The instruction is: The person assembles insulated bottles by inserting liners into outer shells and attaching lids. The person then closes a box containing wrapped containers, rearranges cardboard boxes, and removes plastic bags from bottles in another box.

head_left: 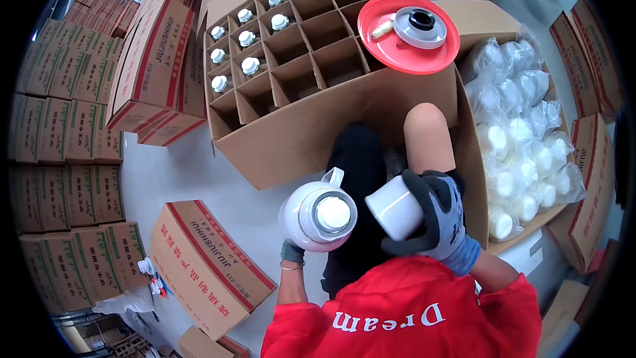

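My left hand is wrapped round the lower side of a white thermos jug, which is tilted so its white stopper faces me; its handle points away. Most of that hand is hidden under the jug. In my right hand, wearing a grey and black glove, is a white thermos cup lid. The lid is apart from the jug, just to its right. Both are over my lap.
Ahead stands a carton with dividers, several cells holding white-topped thermoses. A red dish with a white lid and black ring sits on its corner. Bagged white cups fill a carton at right. Stacked cartons line the left.
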{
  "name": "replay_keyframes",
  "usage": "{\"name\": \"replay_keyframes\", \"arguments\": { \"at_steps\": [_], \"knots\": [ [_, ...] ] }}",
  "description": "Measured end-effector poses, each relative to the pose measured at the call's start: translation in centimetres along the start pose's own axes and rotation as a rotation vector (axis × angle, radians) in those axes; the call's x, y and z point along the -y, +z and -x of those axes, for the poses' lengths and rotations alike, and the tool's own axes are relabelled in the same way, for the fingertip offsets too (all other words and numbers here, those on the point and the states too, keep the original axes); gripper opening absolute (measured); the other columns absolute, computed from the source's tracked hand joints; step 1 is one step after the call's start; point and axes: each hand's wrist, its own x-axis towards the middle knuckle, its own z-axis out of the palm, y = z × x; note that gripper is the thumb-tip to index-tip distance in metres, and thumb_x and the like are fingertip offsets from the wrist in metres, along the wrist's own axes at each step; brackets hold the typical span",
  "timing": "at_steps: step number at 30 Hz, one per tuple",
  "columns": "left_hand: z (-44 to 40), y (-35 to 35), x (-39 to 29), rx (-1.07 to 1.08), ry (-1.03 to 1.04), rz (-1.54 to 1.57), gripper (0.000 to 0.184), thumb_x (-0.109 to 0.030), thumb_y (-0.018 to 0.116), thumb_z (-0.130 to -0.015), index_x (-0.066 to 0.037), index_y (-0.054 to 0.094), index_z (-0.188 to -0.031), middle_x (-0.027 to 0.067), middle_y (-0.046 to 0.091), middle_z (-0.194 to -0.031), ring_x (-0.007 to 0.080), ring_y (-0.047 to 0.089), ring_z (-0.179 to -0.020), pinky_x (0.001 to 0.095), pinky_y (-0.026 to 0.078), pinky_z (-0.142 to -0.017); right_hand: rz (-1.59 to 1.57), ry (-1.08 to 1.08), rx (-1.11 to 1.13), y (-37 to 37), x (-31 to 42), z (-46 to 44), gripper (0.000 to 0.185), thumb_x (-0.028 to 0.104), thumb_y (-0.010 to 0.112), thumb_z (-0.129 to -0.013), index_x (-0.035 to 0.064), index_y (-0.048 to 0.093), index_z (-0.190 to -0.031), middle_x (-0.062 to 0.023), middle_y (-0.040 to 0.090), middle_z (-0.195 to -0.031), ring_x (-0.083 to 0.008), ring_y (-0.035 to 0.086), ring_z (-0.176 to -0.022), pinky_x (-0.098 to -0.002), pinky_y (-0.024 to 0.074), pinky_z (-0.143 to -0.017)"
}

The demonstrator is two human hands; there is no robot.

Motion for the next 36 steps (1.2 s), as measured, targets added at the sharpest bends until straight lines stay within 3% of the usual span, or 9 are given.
{"name": "replay_keyframes", "arguments": {
  "at_steps": [5,8,12,18,21,23,26,30,36],
  "knots": [
    [-0.7,-0.1,0.0,-0.009,0.000,0.024,0.058,-0.027,0.070,-0.078,-0.009,0.050,-0.130,0.0117,0.053,-0.130,0.0284,0.050,-0.119,0.0394,0.037,-0.104,-0.075,-0.452,-0.117,3.4,0.3,-2.1,0.049,0.047,0.074,-0.068,0.0233,0.070,-0.111,-0.0091,0.049,-0.107,-0.0322,0.050,-0.103,-0.0557,0.0341,-0.102],
    [0.5,-0.2,-0.1,-0.038,-0.050,0.076,0.057,-0.026,0.070,-0.078,-0.009,0.050,-0.129,0.0119,0.053,-0.129,0.0285,0.050,-0.119,0.0393,0.038,-0.103,-0.314,-0.496,-0.126,2.8,-0.1,-5.6,0.044,0.034,0.070,-0.077,0.0154,0.062,-0.117,-0.0137,0.051,-0.117,-0.0363,0.050,-0.107,-0.0516,0.0351,-0.103],
    [1.2,-2.1,-0.2,-0.160,-0.182,0.252,0.056,-0.025,0.070,-0.078,-0.008,0.051,-0.128,0.0123,0.054,-0.129,0.0288,0.051,-0.118,0.0391,0.038,-0.103,-0.915,0.464,0.073,3.5,-3.3,-4.1,0.050,0.026,0.059,-0.091,-0.0007,0.044,-0.130,-0.0166,0.050,-0.124,-0.0262,0.047,-0.119,-0.0372,0.0367,-0.103],
    [-7.5,-9.7,-0.7,-0.008,-0.108,0.284,0.054,-0.024,0.069,-0.078,-0.007,0.052,-0.127,0.0128,0.055,-0.127,0.0291,0.052,-0.116,0.0389,0.039,-0.102,-0.738,0.223,0.141,2.4,-2.4,-1.0,0.067,0.040,0.060,-0.090,0.0029,0.033,-0.139,-0.0127,0.058,-0.109,-0.0201,0.061,-0.094,-0.0311,0.0509,-0.081],
    [-11.1,-11.7,-3.9,0.090,0.022,0.248,0.053,-0.024,0.069,-0.078,-0.007,0.053,-0.126,0.0130,0.055,-0.127,0.0293,0.052,-0.116,0.0387,0.039,-0.102,-1.444,0.815,0.527,1.7,-4.2,-0.1,0.069,0.027,0.069,-0.085,0.0090,0.031,-0.140,-0.0123,0.063,-0.100,-0.0125,0.063,-0.062,-0.0226,0.0516,-0.047],
    [-13.3,-12.7,-6.6,0.169,0.131,0.187,0.053,-0.023,0.069,-0.078,-0.007,0.053,-0.126,0.0132,0.056,-0.126,0.0294,0.053,-0.115,0.0386,0.040,-0.101,-1.937,0.755,0.653,5.3,-6.5,3.2,0.080,0.020,0.075,-0.080,0.0111,0.026,-0.142,-0.0133,0.050,-0.124,-0.0207,0.057,-0.099,-0.0313,0.0516,-0.077],
    [-16.4,-13.4,-10.1,0.279,0.480,-0.024,0.049,-0.021,0.068,-0.077,-0.005,0.055,-0.122,0.0140,0.057,-0.123,0.0304,0.055,-0.112,0.0380,0.041,-0.099,-1.302,0.094,0.358,6.7,-6.3,6.6,0.086,0.019,0.077,-0.077,0.0104,0.023,-0.144,-0.0115,0.027,-0.148,-0.0258,0.033,-0.134,-0.0385,0.0379,-0.104],
    [-19.4,-9.5,-17.6,0.449,0.455,-0.159,0.034,-0.033,0.063,-0.081,-0.003,0.065,-0.097,0.0157,0.067,-0.096,0.0311,0.064,-0.089,0.0380,0.050,-0.082,-0.164,0.594,0.861,1.3,-7.5,0.5,0.043,0.046,0.058,-0.087,0.0056,0.066,-0.099,-0.0150,0.064,-0.069,-0.0261,0.065,-0.063,-0.0385,0.0510,-0.062],
    [-18.1,-0.6,-19.9,0.839,0.427,-0.270,0.034,-0.038,0.062,-0.086,-0.008,0.068,-0.101,0.0137,0.066,-0.095,0.0314,0.064,-0.088,0.0402,0.050,-0.078,0.233,-0.099,-0.285,-4.0,-15.4,-17.5,0.036,0.025,0.070,-0.078,0.0108,0.059,-0.110,-0.0154,0.063,-0.098,-0.0350,0.063,-0.084,-0.0438,0.0512,-0.077]
  ]
}}
